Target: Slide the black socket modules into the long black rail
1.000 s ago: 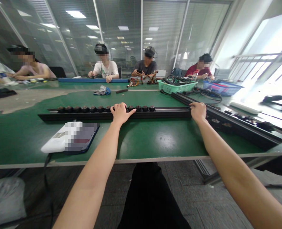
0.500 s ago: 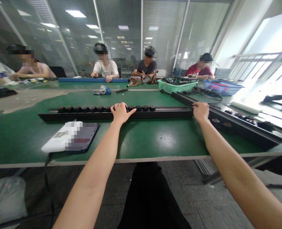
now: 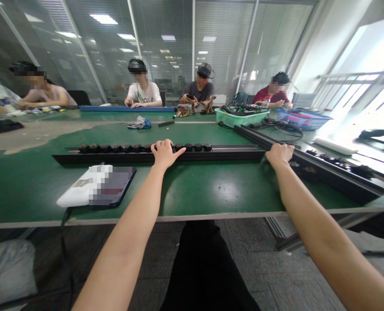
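A long black rail (image 3: 224,156) lies across the green table, with a row of small black round parts (image 3: 106,148) along its far side. My left hand (image 3: 164,152) grips the middle of this rail from above, fingers over the row and thumb stretched to the right. Just past the rail's right end is my right hand (image 3: 279,154), over the near edge of a second black rail (image 3: 337,181) that runs slantwise. Its fingers are closed and point right; what they hold, if anything, is hidden. Dark round parts (image 3: 362,171) sit in that second rail.
A white object (image 3: 78,190) and a dark flat device (image 3: 122,185) lie at the front left. Behind stand a green basket (image 3: 240,117) of cables and a blue basket (image 3: 304,119). A crumpled cloth (image 3: 139,123) lies beyond the rail. Several people sit across the table.
My right hand has moved a little right, off the long rail's end and over the slanting rail. My left hand and the long rail have stayed in place.
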Demonstrator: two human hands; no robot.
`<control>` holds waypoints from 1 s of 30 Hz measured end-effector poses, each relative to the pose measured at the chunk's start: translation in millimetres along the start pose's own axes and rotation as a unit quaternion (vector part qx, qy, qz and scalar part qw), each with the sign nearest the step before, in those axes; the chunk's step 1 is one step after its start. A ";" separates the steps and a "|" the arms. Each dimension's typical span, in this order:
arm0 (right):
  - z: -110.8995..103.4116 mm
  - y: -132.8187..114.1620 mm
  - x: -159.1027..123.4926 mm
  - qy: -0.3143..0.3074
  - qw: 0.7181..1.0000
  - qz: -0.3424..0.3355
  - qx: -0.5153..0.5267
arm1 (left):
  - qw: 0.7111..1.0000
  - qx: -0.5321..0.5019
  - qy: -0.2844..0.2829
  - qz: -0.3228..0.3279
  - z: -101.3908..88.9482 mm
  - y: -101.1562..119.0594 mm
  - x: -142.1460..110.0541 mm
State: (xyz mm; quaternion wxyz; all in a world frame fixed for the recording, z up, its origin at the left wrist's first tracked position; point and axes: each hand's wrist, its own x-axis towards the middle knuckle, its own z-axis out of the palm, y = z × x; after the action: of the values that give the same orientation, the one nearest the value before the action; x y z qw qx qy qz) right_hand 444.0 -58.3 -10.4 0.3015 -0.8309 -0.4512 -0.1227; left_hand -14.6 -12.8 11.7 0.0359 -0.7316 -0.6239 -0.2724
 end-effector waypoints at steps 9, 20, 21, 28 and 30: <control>-8.3 -13.9 -0.8 -0.017 0.994 0.104 -0.022 | 1.000 0.002 -0.002 -0.004 -1.2 0.6 -0.5; -6.2 -100.0 -63.7 0.049 0.953 -0.295 0.047 | 1.000 0.002 0.003 -0.002 1.2 -1.4 0.1; -4.7 -110.2 -68.8 0.026 0.931 -0.359 0.057 | 1.000 0.002 0.005 -0.001 1.3 -1.6 0.1; 14.0 -150.3 -92.8 -0.075 0.831 -0.544 0.083 | 1.000 -0.001 0.011 0.004 1.3 -3.5 0.0; 18.7 -150.2 -94.8 -0.087 0.829 -0.545 0.091 | 1.000 -0.002 0.009 0.003 1.2 -3.5 -0.1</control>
State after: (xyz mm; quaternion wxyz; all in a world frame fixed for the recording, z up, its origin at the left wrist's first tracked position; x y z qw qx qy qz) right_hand 265.6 -49.1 -11.6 0.2193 -0.4266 -0.8640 -0.1530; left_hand -17.4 -11.6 9.6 0.0410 -0.7313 -0.6205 -0.2802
